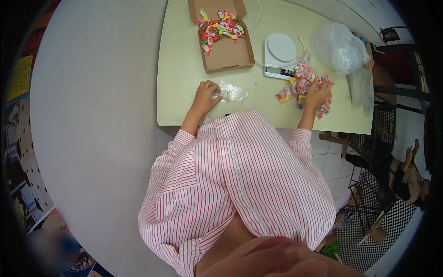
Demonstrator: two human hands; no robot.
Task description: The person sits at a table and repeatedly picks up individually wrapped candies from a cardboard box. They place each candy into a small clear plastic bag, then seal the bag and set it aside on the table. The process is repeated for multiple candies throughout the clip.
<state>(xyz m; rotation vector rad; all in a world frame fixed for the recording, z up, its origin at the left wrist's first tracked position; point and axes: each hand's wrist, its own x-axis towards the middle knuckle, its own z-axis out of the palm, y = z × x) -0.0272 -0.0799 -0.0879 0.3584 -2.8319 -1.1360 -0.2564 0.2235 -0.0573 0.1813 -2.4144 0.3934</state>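
Observation:
At the left, my left hand (207,95) has its fingers and thumb around the near end of small clear plastic bags (237,94) lying flat on the pale table (183,69). My right hand (317,94) lies over a pile of small clear packets of colourful wrapped candies (304,74), its fingers bent into them. Whether it grips one of them is hidden. One candy packet (285,95) lies just left of the pile. Beyond my left hand, an open cardboard box (228,62) holds loose wrapped candies (225,28) towards its far side.
A white digital kitchen scale (282,50) stands behind the pile, with a white cable (277,65) across it. To the right are a large translucent plastic bag (339,48), flat clear sleeves (360,86) and a rubber band (346,98). Another person (405,176) sits at far right.

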